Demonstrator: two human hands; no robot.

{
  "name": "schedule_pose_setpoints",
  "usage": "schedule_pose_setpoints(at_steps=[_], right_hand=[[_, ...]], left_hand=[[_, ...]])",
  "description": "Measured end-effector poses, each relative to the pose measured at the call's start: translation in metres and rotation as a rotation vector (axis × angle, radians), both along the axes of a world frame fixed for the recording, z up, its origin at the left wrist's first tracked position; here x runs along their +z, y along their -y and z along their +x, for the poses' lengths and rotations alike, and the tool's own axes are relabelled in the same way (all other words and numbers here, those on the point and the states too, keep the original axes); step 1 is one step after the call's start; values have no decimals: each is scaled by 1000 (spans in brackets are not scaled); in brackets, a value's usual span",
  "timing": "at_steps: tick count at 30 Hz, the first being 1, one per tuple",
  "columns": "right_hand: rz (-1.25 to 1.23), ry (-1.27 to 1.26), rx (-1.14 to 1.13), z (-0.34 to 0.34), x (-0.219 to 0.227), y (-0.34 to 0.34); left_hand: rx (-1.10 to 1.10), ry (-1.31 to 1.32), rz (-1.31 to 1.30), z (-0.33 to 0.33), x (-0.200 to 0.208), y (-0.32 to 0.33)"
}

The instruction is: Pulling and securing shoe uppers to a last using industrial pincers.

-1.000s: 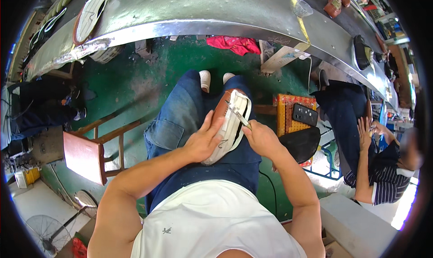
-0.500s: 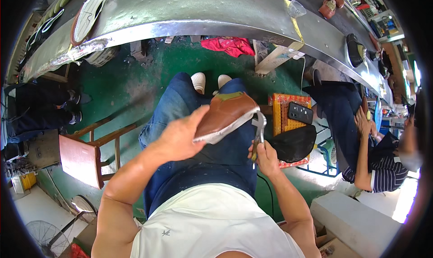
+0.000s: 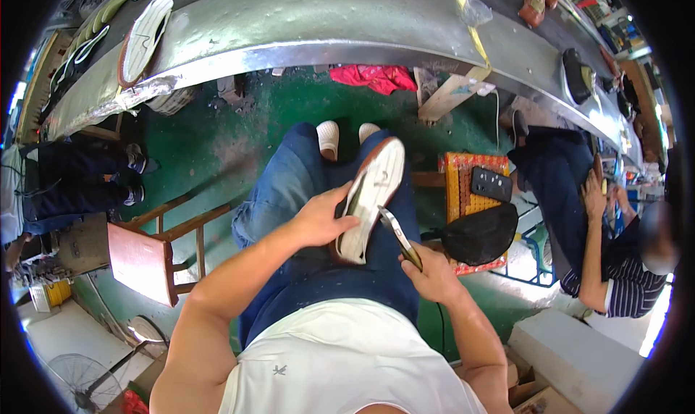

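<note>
A brown leather shoe upper [image 3: 380, 186] is held over my lap with its pale underside turned up. My left hand [image 3: 324, 217] grips its left edge, the thumb lying across the underside. In my right hand [image 3: 432, 270] are metal lasting pliers [image 3: 395, 229] with a curved head, the fingers closed around the handles. The head of the pliers is beside the right edge of the shoe; I cannot tell whether it touches.
A long metal workbench [image 3: 304, 23] runs across the far side, with another pale-bottomed shoe [image 3: 145, 41] at its left. To my right, a beaded seat [image 3: 457, 197] carries a phone [image 3: 491, 184] and black bag [image 3: 479, 234]. A wooden stool [image 3: 141, 262] stands left. Co-workers sit nearby.
The shoe has turned over from its brown leather side to its pale underside. The lasting pliers have come away from its tip and swung to its right edge.
</note>
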State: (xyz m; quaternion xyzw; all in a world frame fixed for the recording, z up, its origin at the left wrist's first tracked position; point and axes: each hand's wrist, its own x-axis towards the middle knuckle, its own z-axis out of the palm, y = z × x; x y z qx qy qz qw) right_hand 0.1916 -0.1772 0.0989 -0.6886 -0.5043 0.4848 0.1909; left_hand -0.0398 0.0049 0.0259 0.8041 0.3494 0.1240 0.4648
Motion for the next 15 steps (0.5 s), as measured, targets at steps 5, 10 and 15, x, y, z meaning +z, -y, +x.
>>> schedule_pose_setpoints(at_steps=[5,10,15], right_hand=[[285,144,233,2,-5,-16],[114,291,403,7,35,-68],[-92,409,574,1,43,-92]], left_hand=[[142,-20,76,-5,25,34],[60,-1,312,-5,21,48],[347,307,-434,1,-28,33]])
